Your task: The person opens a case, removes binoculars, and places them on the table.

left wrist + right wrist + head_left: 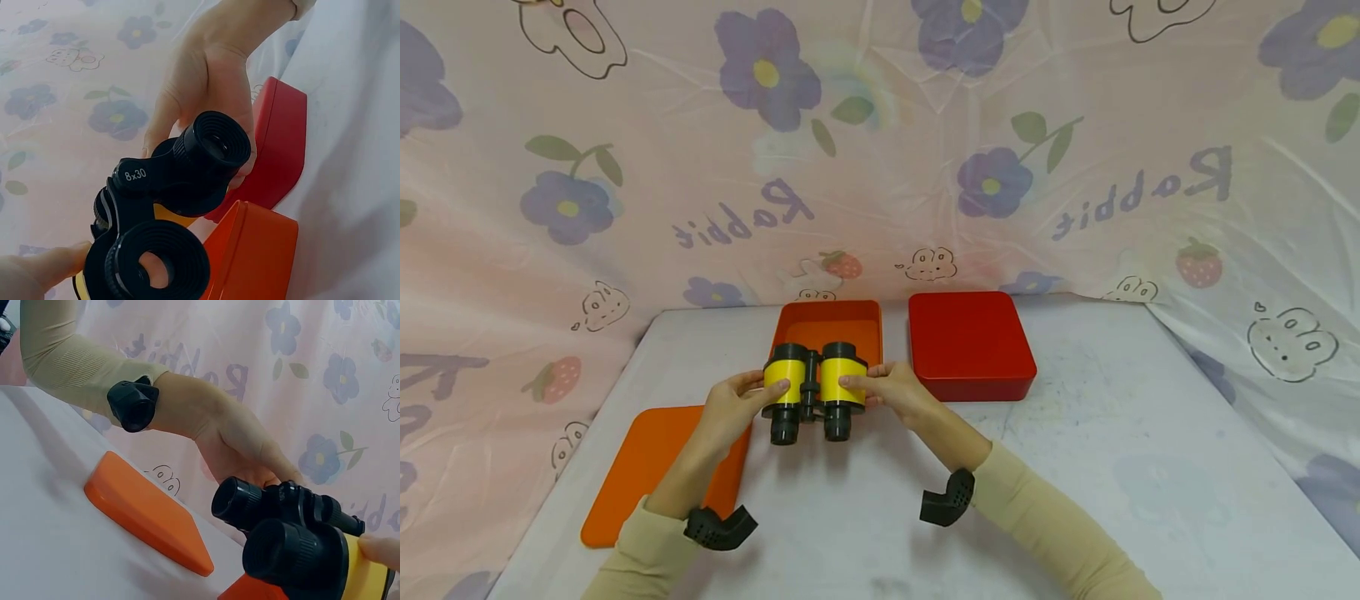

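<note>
L hand [735, 408] & R hand [901, 392] both grip the yellow & black twin-barrel binoculars [809, 388], one per side: L hand on the L barrel, R hand on the R, each w/ thumb across the yellow band & fingers round the outer side. Binoculars are held up at the near side of the open-topped, rounded-corner orange box [872, 329], overlapping its near edge in head view, eyepieces twd the person; can't tell if they touch the orange box. White "8x30" print reads nr the hinge in L wrist view.

Flat, rounded-corner orange lid [640, 467] lies on the white-covered bench [1075, 467], L of & nearer than the orange box; L forearm passes over it. Glossy, squarish red box [972, 337], top covered, sits just R of the orange box, small gap b/w.

Pale pink cloth [880, 150] w/ purple flowers, bunnies & mirrored "Rabbit" lettering hangs behind the orange box. Arms come in from the near side of the orange box: cream sleeves [1060, 533], black wrist cams [949, 497] on both.
</note>
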### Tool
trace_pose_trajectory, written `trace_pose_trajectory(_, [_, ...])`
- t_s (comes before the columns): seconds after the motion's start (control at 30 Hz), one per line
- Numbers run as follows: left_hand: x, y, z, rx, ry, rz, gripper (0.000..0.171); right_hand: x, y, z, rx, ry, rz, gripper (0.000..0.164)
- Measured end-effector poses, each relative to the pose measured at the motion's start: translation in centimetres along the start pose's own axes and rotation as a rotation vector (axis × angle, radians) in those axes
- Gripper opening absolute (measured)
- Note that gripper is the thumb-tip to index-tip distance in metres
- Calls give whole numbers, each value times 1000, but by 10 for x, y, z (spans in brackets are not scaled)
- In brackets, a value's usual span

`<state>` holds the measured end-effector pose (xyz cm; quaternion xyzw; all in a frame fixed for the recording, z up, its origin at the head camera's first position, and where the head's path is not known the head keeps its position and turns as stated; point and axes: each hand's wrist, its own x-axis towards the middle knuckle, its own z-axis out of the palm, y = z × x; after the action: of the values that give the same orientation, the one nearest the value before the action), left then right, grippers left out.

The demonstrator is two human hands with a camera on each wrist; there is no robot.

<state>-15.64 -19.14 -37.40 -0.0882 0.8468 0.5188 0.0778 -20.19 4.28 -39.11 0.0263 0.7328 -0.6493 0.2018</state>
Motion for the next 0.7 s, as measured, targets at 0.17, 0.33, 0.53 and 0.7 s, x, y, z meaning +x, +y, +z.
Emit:
trace_pose_trajectory(0.17, [-2,-3,1,26,5,-6,81,0,5,1,-39,-3,11,51])
trace_pose_trajectory(0.33, [-7,-8,3,41,5,-1,83,-2,10,3,-77,4,39,47])
trace_pose_trajectory(0.53, [-12,-12,5,50,2,0,82,-5,14,2,-107,-10,48,49])
trace_pose_trajectory(0.7, [-15,-15,4,53,-14,12,82,-7,17,2,-130,-29,43,45])
